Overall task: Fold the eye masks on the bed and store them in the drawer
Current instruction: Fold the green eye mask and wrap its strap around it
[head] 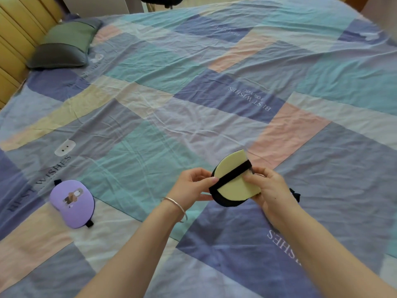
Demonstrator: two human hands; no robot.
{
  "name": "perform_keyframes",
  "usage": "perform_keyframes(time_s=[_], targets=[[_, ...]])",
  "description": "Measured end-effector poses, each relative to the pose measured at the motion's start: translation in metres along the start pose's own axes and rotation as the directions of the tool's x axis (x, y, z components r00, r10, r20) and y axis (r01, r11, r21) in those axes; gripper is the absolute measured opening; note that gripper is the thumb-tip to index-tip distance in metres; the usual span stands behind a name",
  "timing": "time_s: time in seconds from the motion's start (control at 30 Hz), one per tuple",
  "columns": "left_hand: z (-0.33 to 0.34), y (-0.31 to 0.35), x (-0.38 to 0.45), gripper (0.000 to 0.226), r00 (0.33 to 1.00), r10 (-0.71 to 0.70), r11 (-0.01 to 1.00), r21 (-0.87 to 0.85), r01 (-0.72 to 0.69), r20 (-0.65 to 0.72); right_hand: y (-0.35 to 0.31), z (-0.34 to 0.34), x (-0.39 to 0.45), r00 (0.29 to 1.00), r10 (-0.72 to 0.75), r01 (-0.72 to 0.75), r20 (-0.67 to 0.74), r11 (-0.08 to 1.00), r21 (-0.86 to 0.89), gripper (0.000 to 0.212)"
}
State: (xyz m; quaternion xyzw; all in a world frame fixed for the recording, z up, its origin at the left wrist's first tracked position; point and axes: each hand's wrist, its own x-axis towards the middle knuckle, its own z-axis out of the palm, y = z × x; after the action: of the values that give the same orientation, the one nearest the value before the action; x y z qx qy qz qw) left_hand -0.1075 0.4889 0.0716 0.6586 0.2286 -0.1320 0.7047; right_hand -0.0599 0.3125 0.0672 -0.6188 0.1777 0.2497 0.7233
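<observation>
A pale yellow eye mask point(235, 186) with a black back is folded in half, its black strap wrapped across the front. It is held a little above the bed. My left hand point(192, 187) pinches its left edge and the strap end, and my right hand point(268, 190) grips its right edge. A purple eye mask point(73, 203) with a small cartoon figure lies flat and unfolded on the bed at lower left, apart from both hands. A dark strap end point(296, 194) shows behind my right hand. No drawer is in view.
The bed carries a patchwork sheet point(193, 104) of blue, teal, pink and cream blocks. A grey-and-green pillow point(64, 48) lies at the far left by the wooden headboard point(19, 29). A silver bangle point(175, 204) is on my left wrist.
</observation>
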Motion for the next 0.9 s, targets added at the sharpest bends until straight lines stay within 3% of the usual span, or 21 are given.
perform_keyframes(time_s=[0.17,0.23,0.5,0.7,0.8,0.9], targets=[[0.051,-0.012,0.025,0.017,1.000,-0.010,0.997,0.079,0.011,-0.017,0.010,-0.053,0.008,0.985,0.061,-0.057,-0.163,0.998,0.027,0.017],[0.072,-0.019,0.035,0.016,1.000,-0.019,0.993,0.116,0.021,-0.015,0.013,-0.077,0.012,0.980,0.025,-0.031,-0.197,0.999,-0.030,0.006],[0.137,-0.067,0.076,0.012,0.996,-0.069,0.968,0.237,0.082,-0.064,0.039,-0.139,0.052,0.940,-0.072,-0.012,-0.335,0.970,-0.242,0.014],[0.151,-0.104,0.090,0.017,0.990,-0.059,0.920,0.378,0.104,-0.131,0.066,-0.155,0.082,0.901,-0.193,-0.060,-0.388,0.831,-0.554,0.009],[0.153,-0.116,0.090,0.022,0.985,0.063,0.843,0.537,0.034,-0.161,0.080,-0.157,0.085,0.905,-0.230,-0.075,-0.358,0.742,-0.666,0.016],[0.151,-0.122,0.090,0.027,0.982,0.111,0.808,0.590,0.002,-0.155,0.087,-0.154,0.085,0.889,-0.273,-0.074,-0.368,0.707,-0.703,0.031]])
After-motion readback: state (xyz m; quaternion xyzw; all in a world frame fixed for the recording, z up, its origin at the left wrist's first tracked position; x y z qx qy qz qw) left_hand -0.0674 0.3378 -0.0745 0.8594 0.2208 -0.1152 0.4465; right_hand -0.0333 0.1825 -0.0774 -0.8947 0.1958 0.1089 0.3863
